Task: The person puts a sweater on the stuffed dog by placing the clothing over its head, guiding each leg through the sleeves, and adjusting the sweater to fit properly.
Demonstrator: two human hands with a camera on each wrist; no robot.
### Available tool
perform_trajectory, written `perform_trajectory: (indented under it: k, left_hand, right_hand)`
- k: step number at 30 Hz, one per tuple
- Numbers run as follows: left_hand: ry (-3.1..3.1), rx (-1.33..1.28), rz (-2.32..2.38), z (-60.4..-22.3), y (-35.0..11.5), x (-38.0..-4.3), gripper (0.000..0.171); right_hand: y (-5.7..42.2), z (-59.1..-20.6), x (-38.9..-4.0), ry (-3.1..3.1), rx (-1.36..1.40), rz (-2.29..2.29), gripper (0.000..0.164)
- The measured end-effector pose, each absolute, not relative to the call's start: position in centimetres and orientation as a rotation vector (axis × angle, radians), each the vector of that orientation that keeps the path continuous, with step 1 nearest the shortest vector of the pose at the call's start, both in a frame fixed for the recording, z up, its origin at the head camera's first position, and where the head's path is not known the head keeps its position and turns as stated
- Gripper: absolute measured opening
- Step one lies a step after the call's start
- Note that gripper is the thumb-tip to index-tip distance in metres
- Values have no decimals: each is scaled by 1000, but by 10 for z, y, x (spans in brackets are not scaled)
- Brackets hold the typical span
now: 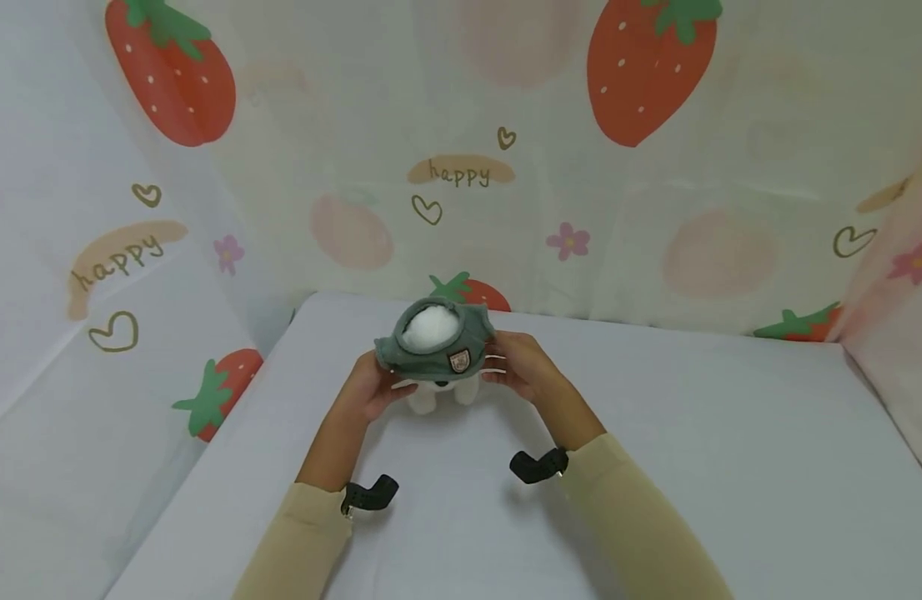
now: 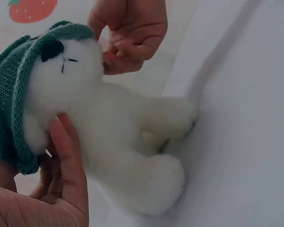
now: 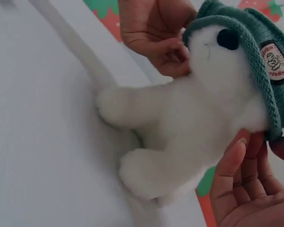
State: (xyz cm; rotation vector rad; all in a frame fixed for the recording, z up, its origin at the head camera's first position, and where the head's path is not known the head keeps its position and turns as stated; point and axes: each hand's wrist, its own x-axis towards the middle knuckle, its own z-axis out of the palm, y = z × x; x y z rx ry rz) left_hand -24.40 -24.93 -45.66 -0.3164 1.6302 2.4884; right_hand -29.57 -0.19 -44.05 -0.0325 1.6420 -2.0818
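We've got the green knitted garment [image 1: 419, 364] pinched: left grip [image 1: 371, 389] 8 o'clock, right grip [image 1: 523, 367] 4, upright white plush toy [image 1: 423, 402] between.

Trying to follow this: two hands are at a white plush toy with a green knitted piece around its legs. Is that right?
Not quite: the green knitted piece is around the head of the white plush toy, not its legs, as the head view shows. The left hand and right hand are at it.

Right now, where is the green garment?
In the head view, the green garment is just left of centre, around the head of the plush toy, between the left hand and right hand.
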Motion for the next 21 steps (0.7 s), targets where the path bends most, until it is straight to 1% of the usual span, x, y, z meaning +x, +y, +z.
perform_trajectory:
  k: [7, 11, 14, 19, 21]
  left_hand:
    - [1655, -360, 2492, -460, -250, -246, 33]
    - [1493, -359, 2541, -464, -250, -246, 36]
    - [1320, -371, 2577, -468, -251, -244, 37]
    - [1225, -345, 2610, -472, -249, -235, 30]
    - [1212, -327, 2622, -472, -246, -229, 34]
  right_hand:
    - [-5, -442, -298, 1719, -20, -2096, 23]
    - [-6, -447, -299, 1919, -6, -2004, 17]
    - [-6, -452, -297, 2053, 22, -1888, 18]
    - [-6, -454, -287, 2025, 44, -1863, 24]
    - [-4, -453, -281, 1976, 55, -1883, 29]
